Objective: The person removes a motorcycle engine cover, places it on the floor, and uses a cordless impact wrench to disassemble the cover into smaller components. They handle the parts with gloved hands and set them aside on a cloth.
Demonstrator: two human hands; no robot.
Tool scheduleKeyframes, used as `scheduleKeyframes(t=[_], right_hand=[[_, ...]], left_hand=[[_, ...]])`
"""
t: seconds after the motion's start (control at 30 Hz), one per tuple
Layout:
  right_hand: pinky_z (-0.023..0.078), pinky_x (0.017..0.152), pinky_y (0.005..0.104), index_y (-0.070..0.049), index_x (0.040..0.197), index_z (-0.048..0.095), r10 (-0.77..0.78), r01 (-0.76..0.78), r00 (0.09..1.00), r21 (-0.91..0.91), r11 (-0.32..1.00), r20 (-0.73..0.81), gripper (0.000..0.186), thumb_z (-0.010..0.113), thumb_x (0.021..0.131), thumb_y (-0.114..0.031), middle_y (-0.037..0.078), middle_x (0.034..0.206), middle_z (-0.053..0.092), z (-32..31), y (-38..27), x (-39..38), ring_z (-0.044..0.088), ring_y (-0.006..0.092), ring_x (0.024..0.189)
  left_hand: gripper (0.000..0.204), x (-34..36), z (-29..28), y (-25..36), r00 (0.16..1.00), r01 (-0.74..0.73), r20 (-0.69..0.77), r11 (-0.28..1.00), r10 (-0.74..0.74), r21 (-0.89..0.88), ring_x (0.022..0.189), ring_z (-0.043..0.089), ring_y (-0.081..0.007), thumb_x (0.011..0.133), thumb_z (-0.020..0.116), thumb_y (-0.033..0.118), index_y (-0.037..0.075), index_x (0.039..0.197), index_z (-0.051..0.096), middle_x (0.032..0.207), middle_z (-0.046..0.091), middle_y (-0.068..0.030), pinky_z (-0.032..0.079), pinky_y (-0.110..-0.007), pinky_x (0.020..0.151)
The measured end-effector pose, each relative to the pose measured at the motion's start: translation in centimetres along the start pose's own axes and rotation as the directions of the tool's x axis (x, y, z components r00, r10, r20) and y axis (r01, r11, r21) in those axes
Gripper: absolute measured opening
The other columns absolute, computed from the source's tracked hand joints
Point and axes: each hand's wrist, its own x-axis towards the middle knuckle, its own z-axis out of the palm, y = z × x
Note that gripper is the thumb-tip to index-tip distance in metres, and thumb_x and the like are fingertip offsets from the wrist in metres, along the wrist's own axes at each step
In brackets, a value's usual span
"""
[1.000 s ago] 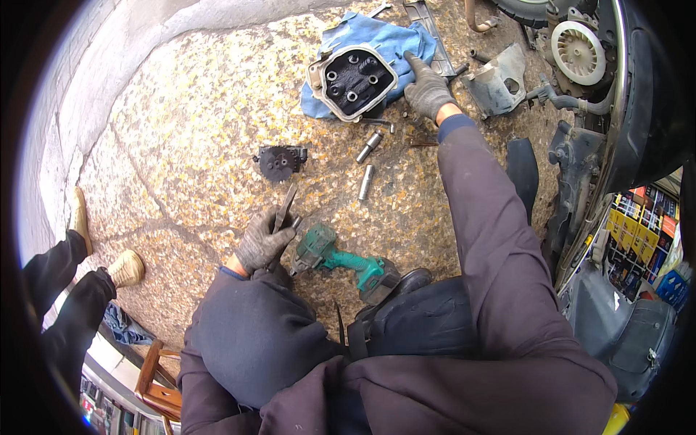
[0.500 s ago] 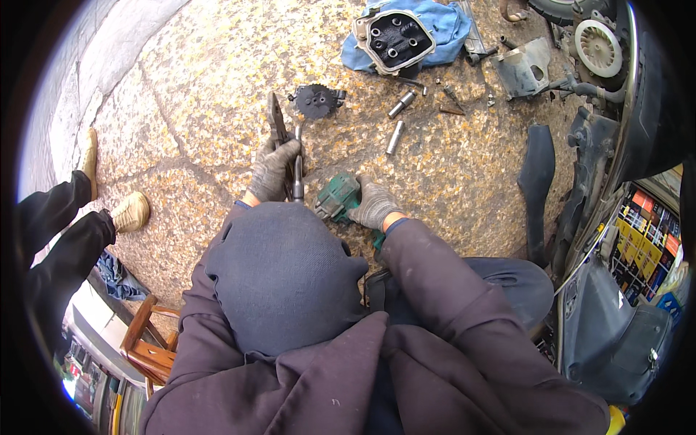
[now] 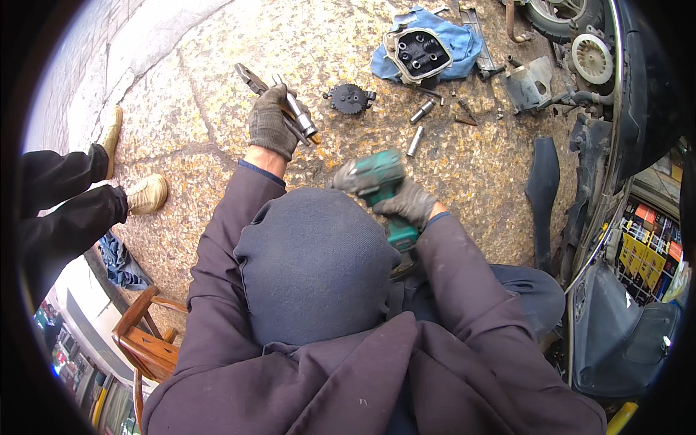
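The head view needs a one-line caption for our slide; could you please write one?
Gloved left hand holds pliers and a socket extension; right hand grips a green power driver.

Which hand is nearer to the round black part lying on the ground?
Left. The left hand, holding pliers and a socket extension, sits just beside the round black part; the right hand grips the green drill farther below.

Cylinder head [image 3: 421, 52] on cloth [image 3: 449, 45]; sockets [image 3: 419, 125] before.

Speckled stone pavement [image 3: 181, 123] in daylight, pale kerb [image 3: 156, 32], wooden chair [image 3: 148, 341] at lower left
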Motion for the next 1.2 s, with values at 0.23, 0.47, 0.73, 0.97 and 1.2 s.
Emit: scheduleKeyframes(t=[0.23, 0.47, 0.73, 0.97, 1.2], right_hand=[[0.055, 0.079, 0.0320, -0.007, 0.114, 0.065, -0.292, 0.324, 0.938, 0.176, 0.930, -0.187, 0.044, 0.080, 0.072, -0.009, 0.002, 0.104, 0.067, 0.8, -6.1, -1.5, 0.063, 0.0155, 0.092], [0.052, 0.088, 0.0335, -0.005, 0.116, 0.062, -0.408, 0.434, 0.827, -0.022, 0.901, -0.387, 0.045, 0.079, 0.079, -0.022, 0.007, 0.112, 0.066, 4.2, -5.8, 0.4, 0.064, 0.0199, 0.099], [0.052, 0.086, 0.0340, -0.008, 0.124, 0.059, -0.458, 0.482, 0.838, 0.009, 0.876, -0.297, 0.050, 0.078, 0.081, -0.024, 0.005, 0.111, 0.065, 2.7, -5.3, -0.5, 0.061, 0.0191, 0.101], [0.051, 0.065, 0.0271, -0.006, 0.112, 0.064, -0.287, 0.394, 0.865, 0.203, 0.896, -0.411, 0.040, 0.075, 0.074, -0.005, 0.001, 0.094, 0.065, 0.5, -5.8, -3.7, 0.060, 0.0121, 0.077], [0.052, 0.076, 0.0324, -0.008, 0.109, 0.064, -0.214, 0.188, 0.828, -0.103, 0.977, -0.518, 0.036, 0.077, 0.075, -0.009, 0.003, 0.096, 0.067, -0.8, -5.5, -7.0, 0.062, 0.0147, 0.085]], left_hand=[[0.015, 0.0, 4.2, 2.8, 0.992, -0.121, -0.041, 0.989, 0.118, -0.082, 0.068, 0.057, -0.0268, 0.094, 0.051, 0.015, 0.001, 0.096, 0.049, 0.080, 0.055, -0.0115, 0.054, -0.044, 0.064], [0.018, -1.4, 5.3, 1.4, 0.984, -0.154, 0.070, 0.982, 0.162, -0.111, 0.070, 0.060, -0.0267, 0.093, 0.054, 0.017, -0.001, 0.096, 0.056, 0.080, 0.059, -0.0121, 0.055, -0.042, 0.065], [0.019, -2.3, 4.4, -0.2, 0.960, -0.071, 0.268, 0.997, 0.077, -0.034, 0.078, 0.064, -0.0253, 0.095, 0.055, 0.018, 0.000, 0.099, 0.059, 0.085, 0.063, -0.0117, 0.057, -0.041, 0.075], [0.012, -3.4, 4.7, -3.1, 0.973, 0.033, 0.224, 0.992, -0.060, 0.123, 0.063, 0.063, -0.0209, 0.092, 0.061, 0.016, 0.004, 0.091, 0.060, 0.074, 0.062, -0.0082, 0.057, -0.037, 0.062], [0.016, -4.1, 3.9, -7.2, 0.900, 0.268, 0.268, 0.922, -0.343, 0.278, 0.069, 0.063, -0.0137, 0.096, 0.059, 0.019, 0.007, 0.105, 0.056, 0.086, 0.063, -0.0052, 0.059, -0.031, 0.061]])
